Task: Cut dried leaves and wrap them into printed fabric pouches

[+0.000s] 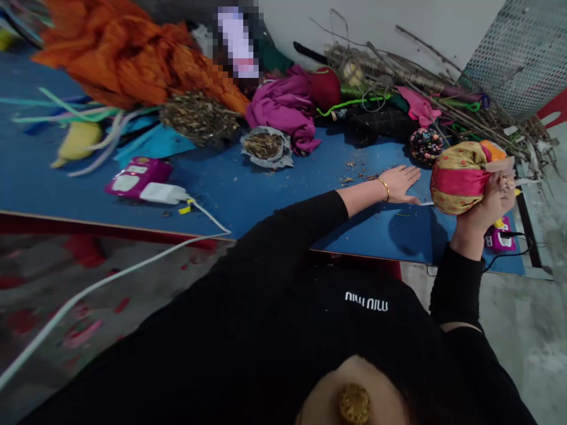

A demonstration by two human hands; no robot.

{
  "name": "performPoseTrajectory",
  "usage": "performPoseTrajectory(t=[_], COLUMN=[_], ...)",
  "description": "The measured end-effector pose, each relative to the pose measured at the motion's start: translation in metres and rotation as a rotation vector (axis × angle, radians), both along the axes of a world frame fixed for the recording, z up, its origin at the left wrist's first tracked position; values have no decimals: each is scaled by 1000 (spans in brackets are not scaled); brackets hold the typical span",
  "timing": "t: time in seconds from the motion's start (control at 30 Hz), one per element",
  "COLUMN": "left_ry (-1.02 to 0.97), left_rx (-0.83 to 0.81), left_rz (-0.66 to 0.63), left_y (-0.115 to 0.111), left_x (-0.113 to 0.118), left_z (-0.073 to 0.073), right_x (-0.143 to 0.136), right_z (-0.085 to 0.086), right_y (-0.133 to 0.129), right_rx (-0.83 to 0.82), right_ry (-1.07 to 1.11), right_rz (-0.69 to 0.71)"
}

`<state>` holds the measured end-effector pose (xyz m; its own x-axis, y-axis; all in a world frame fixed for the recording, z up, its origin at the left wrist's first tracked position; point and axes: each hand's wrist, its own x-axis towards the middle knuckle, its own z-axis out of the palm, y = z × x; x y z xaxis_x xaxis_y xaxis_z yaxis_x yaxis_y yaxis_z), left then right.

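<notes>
At the right side of the blue table, my right hand holds up a round gold-and-pink fabric bundle. The bundle has a pink band, small red dots and an orange patch near its top. My left hand lies flat on the tabletop, fingers spread, just left of the bundle, with nothing in it. Brown dry crumbs are scattered beside its wrist. Behind the bundle sits a dark, multicoloured beaded ball. A paper of dry brown shreds rests farther left.
Orange cloth and purple cloth are heaped along the back. Dry twigs spread behind my hands. A purple socket block with a white charger sits left, its cable trailing off the edge.
</notes>
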<state>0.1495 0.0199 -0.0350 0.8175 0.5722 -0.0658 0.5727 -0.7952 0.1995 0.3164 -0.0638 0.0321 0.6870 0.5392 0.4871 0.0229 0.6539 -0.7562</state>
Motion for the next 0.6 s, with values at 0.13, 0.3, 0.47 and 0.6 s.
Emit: performPoseTrajectory(t=[0.13,0.3,0.47,0.6], left_ry=[48,25,-27,-1], left_rx=[12,11,27,6], left_rz=[161,309,113,165], left_y=[-11,-28,-8,6], left_x=[-58,-99,-50,-35], left_z=[-2,4,6,3], right_x=[3,-5,-19,-27], right_z=[-11,-15,3,10], right_y=[4,12,38,63], right_rx=[-49,-21,-55,-72], right_ry=[20,14,-5,-65], right_rz=[-4,53,-20,7])
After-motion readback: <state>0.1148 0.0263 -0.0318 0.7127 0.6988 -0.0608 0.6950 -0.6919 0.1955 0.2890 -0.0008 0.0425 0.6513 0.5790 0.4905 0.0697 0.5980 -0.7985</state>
